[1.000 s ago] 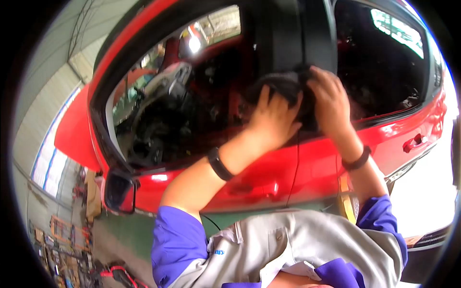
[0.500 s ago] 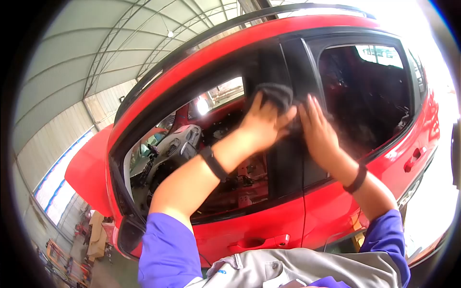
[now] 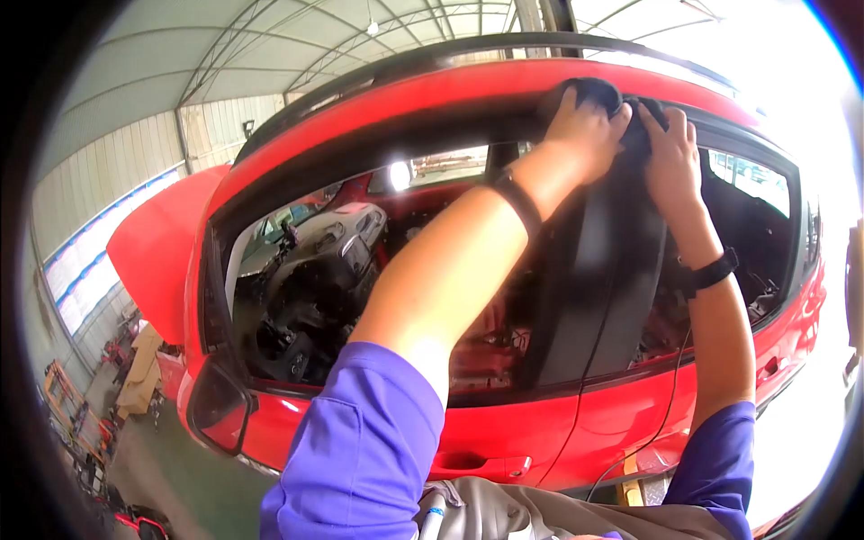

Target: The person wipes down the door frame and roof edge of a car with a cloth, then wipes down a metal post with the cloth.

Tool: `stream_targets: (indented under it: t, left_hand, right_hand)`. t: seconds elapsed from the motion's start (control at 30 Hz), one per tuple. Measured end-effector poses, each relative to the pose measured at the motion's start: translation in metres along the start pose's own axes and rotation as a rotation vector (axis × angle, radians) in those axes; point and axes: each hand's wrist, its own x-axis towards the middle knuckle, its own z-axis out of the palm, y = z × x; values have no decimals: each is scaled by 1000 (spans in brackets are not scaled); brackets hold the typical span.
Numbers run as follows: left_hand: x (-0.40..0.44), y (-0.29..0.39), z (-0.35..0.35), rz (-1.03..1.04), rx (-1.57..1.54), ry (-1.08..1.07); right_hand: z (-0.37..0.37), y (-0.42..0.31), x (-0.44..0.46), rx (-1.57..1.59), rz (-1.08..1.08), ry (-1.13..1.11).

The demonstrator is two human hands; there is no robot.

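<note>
A red car (image 3: 450,430) stands side-on before me, with a black pillar (image 3: 585,306) between its front and rear windows. High on that pillar, just under the red roof edge, my left hand (image 3: 587,135) is closed on a dark cloth (image 3: 596,93). Close to its right, my right hand (image 3: 670,162) reaches up with its fingers on more dark material (image 3: 643,117) at the pillar top. Whether this is the same cloth cannot be made out. Black bands circle both wrists.
The side mirror (image 3: 219,405) juts out at the lower left, below a raised red panel (image 3: 162,261). Cardboard (image 3: 139,369) and racks of parts stand on the floor at the far left. A thin black cable (image 3: 670,396) hangs across the rear door.
Both hands have moved up the pillar to the roof edge, the dark cloth going with my left hand. The view has tilted, and more of the roof shows.
</note>
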Motion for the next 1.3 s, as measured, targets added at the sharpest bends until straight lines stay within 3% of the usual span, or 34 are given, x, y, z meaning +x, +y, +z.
stream_targets:
  t: [0.17, 0.27, 0.4, 0.53, 0.67, 0.77, 0.9, 0.93, 0.97, 1.03, 1.13, 1.27, 1.3]
  left_hand:
    - [-35, -51, -9, 33, 11, 210]
    - [-74, -73, -34, -42, -67, 159]
    - [-129, -100, -42, -128, 73, 208]
    - [-170, -123, -61, -303, 20, 120]
    - [-218, -150, -76, -328, 64, 306]
    - [-234, -163, -74, -334, 95, 305]
    - [-194, -130, -50, -337, 226, 320]
    - [-177, -114, -53, -326, 146, 298]
    - [-158, -92, -58, -412, 150, 142]
    - [-125, -71, -46, -359, 152, 135]
    - [-93, -53, -24, -193, 137, 371]
    - [-90, -72, -24, 26, 110, 517]
    - [-97, -85, -30, 30, 88, 463]
  right_hand:
    - [14, -44, 20, 139, -167, 76]
    - [15, -87, 41, 165, -284, 88]
    - [8, -153, 56, 117, -360, -74]
    - [2, -210, 63, 159, -374, -221]
    - [26, -237, 59, 434, -463, -23]
    - [24, -223, 62, 443, -500, -73]
    - [8, -191, 63, 289, -459, -200]
    - [6, -178, 66, 234, -417, -262]
    - [4, -162, 66, 243, -364, -251]
    - [8, -126, 64, 305, -319, -161]
    - [0, -99, 62, 239, -259, -134]
    - [18, -91, 60, 254, -383, -15]
    - [17, -95, 64, 279, -408, -29]
